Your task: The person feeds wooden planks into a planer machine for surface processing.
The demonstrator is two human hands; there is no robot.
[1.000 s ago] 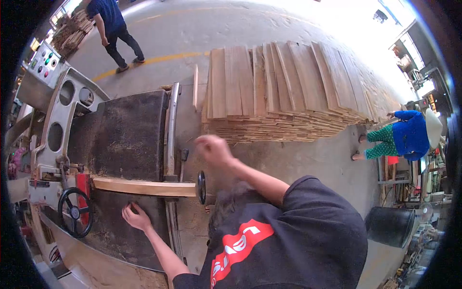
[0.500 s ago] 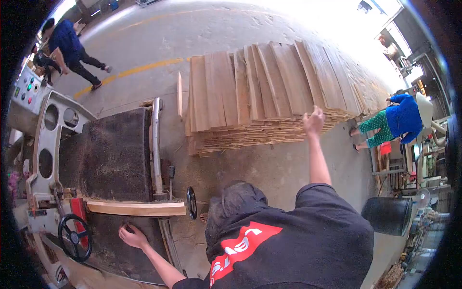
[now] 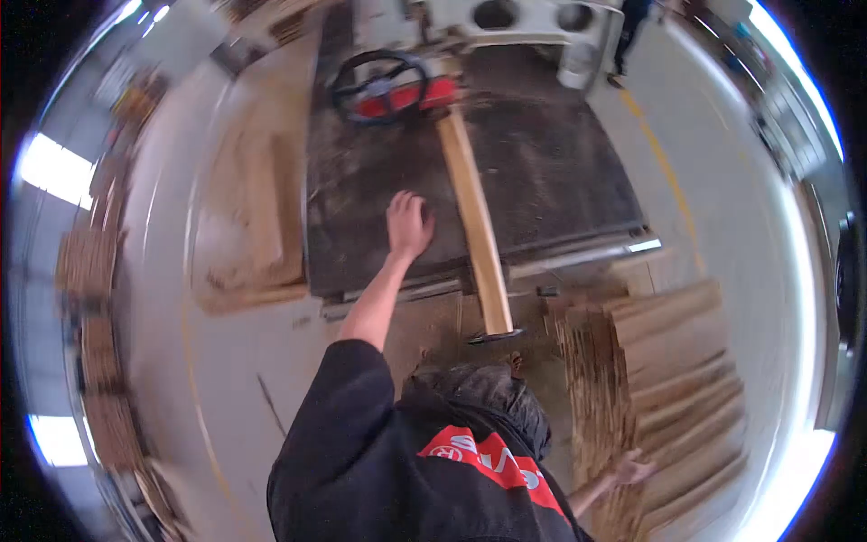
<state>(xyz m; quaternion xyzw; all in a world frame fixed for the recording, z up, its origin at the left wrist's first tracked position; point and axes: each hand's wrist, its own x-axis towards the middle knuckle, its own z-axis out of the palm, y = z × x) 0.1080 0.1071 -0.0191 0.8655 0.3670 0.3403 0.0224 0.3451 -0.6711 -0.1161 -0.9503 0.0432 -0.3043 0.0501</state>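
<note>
My left hand [image 3: 409, 226] hovers over the dark machine table [image 3: 551, 163], fingers loosely bent and apart, with nothing in them. Just to its right, a long pale wooden bar [image 3: 474, 208] runs across the table from a red machine part [image 3: 441, 93] to beyond the front edge. My right hand [image 3: 632, 470] is low at the right, somewhat blurred, its fingers apart and no object showing in them. It overlaps the stack of thin wooden boards [image 3: 682, 384] beside me in this view.
A black handwheel [image 3: 379, 86] sits at the back of the table. Left of the machine is a low wooden platform [image 3: 239, 244]. More board stacks [image 3: 90, 262] line the far left. A person's leg [image 3: 629, 41] shows at the top right, near a yellow floor line [image 3: 664, 163].
The view has swung left, bringing the machine ahead of me and the board stack to my right. My left hand stays beside the bar; my right hand stays near the boards.
</note>
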